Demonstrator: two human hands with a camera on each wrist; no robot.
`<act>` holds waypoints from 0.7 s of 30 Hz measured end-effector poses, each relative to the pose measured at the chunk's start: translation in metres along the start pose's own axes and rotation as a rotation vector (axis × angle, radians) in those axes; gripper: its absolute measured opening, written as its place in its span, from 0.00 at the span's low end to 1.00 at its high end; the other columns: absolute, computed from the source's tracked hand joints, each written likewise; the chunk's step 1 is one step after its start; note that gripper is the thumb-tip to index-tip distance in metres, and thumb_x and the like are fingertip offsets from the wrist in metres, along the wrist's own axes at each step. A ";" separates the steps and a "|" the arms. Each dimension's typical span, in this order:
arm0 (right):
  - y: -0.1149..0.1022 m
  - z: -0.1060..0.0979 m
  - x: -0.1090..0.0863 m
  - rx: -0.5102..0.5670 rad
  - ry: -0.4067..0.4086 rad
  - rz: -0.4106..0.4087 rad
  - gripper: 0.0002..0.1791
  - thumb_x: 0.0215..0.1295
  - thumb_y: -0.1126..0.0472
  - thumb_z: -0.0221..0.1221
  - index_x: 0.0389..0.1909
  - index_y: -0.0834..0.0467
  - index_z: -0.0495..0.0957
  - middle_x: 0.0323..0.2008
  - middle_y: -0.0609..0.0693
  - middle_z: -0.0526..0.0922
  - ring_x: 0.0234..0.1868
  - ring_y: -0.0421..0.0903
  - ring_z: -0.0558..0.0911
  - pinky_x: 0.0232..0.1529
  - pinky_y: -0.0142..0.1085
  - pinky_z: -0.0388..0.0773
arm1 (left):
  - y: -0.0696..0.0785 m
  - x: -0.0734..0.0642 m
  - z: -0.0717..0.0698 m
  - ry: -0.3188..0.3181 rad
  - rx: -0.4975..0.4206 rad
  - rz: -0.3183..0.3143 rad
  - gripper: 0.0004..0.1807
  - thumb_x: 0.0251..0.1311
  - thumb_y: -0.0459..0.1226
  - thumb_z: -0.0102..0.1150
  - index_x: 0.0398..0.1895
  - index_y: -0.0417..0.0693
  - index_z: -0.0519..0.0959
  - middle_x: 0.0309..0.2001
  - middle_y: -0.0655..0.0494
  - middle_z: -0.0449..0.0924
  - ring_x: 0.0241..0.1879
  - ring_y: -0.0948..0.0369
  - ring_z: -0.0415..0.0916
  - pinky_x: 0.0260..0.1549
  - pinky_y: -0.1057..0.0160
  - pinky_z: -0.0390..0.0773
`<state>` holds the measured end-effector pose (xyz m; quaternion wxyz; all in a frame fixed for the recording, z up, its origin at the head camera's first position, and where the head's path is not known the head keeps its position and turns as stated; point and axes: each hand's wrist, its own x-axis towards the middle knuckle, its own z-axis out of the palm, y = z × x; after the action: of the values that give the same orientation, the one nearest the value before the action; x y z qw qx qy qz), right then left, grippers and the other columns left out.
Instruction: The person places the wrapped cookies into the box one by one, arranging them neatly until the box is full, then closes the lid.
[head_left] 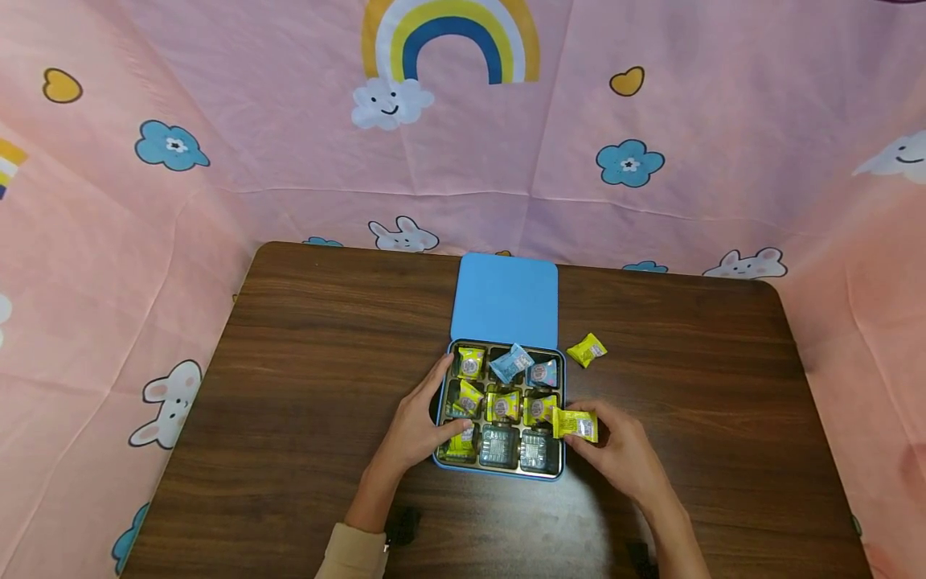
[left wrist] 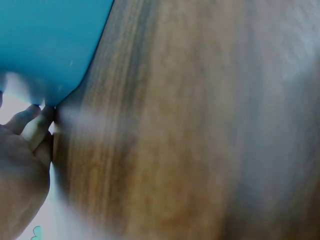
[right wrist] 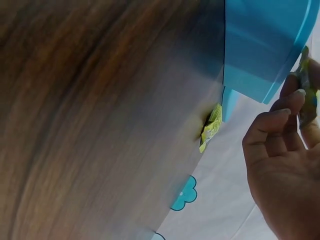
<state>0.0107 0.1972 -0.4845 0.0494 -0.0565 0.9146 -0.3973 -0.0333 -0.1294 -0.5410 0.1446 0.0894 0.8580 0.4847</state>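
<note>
A blue hinged tin (head_left: 497, 474) lies with its lid (head_left: 506, 297) swung back, showing a tray of compartments in three rows. My left hand (head_left: 414, 426) holds the tin's left side, fingers along the outer wall and thumb over the front-left compartment. Between the fingers and thumb of my right hand (head_left: 622, 450) is a yellow wrapped candy (head_left: 576, 425), at the tin's right rim. Yellow candies fill the middle row, and one yellow candy (head_left: 460, 442) sits front left. At the back are a yellow candy (head_left: 471, 363), a tilted blue candy (head_left: 511, 363) and another blue candy (head_left: 542, 373). The front middle and right compartments hold nothing.
Another yellow wrapped candy (head_left: 587, 350) lies on the brown wooden table (head_left: 325, 338), right of the tin's back corner. Pink printed cloth (head_left: 492, 161) hangs behind the table and along both sides.
</note>
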 end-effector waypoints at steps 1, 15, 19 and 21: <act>0.000 0.001 -0.001 -0.012 -0.001 -0.009 0.21 0.53 0.63 0.75 0.49 0.51 0.83 0.41 0.45 0.85 0.31 0.42 0.75 0.30 0.35 0.70 | 0.000 0.000 0.000 0.001 0.002 0.001 0.56 0.53 0.52 0.74 0.79 0.78 0.45 0.77 0.69 0.46 0.75 0.52 0.51 0.62 0.34 0.62; -0.003 0.008 -0.010 0.056 -0.079 0.049 0.19 0.51 0.60 0.76 0.45 0.51 0.83 0.33 0.42 0.83 0.25 0.36 0.74 0.24 0.31 0.73 | -0.001 0.000 0.001 0.014 0.003 -0.002 0.56 0.53 0.53 0.74 0.79 0.78 0.46 0.77 0.68 0.47 0.75 0.50 0.52 0.61 0.32 0.62; -0.004 0.010 -0.012 0.036 -0.079 0.020 0.19 0.51 0.60 0.76 0.45 0.48 0.83 0.34 0.39 0.83 0.26 0.35 0.74 0.26 0.31 0.72 | -0.001 0.000 0.001 0.014 -0.003 0.001 0.56 0.53 0.52 0.74 0.79 0.78 0.46 0.77 0.68 0.47 0.75 0.51 0.51 0.62 0.33 0.62; -0.005 0.012 -0.013 0.020 -0.070 -0.009 0.19 0.50 0.59 0.77 0.44 0.47 0.83 0.35 0.38 0.84 0.28 0.34 0.75 0.28 0.31 0.72 | -0.001 0.000 0.001 0.015 -0.006 0.003 0.56 0.53 0.52 0.74 0.79 0.78 0.46 0.77 0.68 0.47 0.75 0.51 0.51 0.62 0.33 0.62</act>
<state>0.0256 0.1874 -0.4886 0.0802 -0.0741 0.9080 -0.4045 -0.0328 -0.1287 -0.5424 0.1380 0.0865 0.8575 0.4880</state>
